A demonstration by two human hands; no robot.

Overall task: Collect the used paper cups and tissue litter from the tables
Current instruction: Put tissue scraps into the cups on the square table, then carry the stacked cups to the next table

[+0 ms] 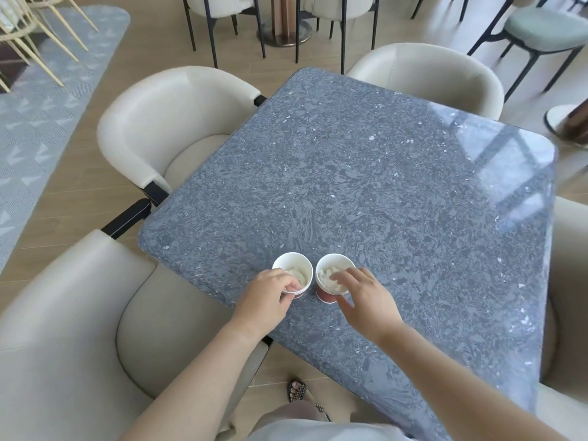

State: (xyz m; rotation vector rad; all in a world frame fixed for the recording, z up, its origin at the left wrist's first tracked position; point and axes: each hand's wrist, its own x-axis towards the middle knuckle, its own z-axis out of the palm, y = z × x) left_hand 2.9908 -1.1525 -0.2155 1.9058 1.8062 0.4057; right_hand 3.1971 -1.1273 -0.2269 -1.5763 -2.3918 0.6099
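At lower centre of the frame, near the desk's (pixel 366 170) front edge, a left cup (pixel 294 268) and right cup (pixel 325 295), each holding tissue (pixel 326 276), stand just apart, the left hand (pixel 267 297) with its grip clamped on the left cup's rim, the right hand (pixel 366 297) with its grip apart, fingers spread over the right cup.

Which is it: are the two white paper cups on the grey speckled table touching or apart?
Apart. The head view shows a strip of grey table between the left white paper cup and the right paper cup.

Left hand (pixel 267 297) pinches the left cup (pixel 294 266); right hand (pixel 366 300) overlies the right cup (pixel 329 273).
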